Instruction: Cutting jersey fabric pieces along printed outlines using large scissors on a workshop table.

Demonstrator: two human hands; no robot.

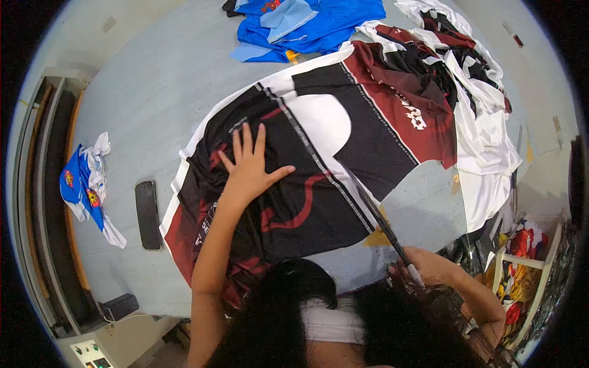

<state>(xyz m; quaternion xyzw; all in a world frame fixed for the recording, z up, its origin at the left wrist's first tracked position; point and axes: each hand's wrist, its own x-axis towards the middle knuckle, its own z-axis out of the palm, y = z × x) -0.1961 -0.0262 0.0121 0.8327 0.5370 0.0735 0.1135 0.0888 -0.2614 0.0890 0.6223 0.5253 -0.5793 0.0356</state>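
Observation:
A large printed cloth (294, 214), black and dark red with white margins, lies spread over the grey table. My left hand (248, 175) rests flat on its black part, fingers spread. Closed at the cloth's near right side, my right hand (426, 267) grips long dark scissors (383, 227) with a pale wrapped part by the handle. Their long blades point away and to the left, along the white strip (363, 184) beside the black panel. Hair partly hides the right fingers and the handles. A rounded white area (322, 122) lies beyond the blade tips.
Blue garment pieces (307, 27) lie at the far edge. White and dark red cloth (478, 122) is heaped at right. A phone (147, 214) and blue-white scraps (92, 184) sit at left. A shelf (524, 260) with coloured cloth stands at lower right.

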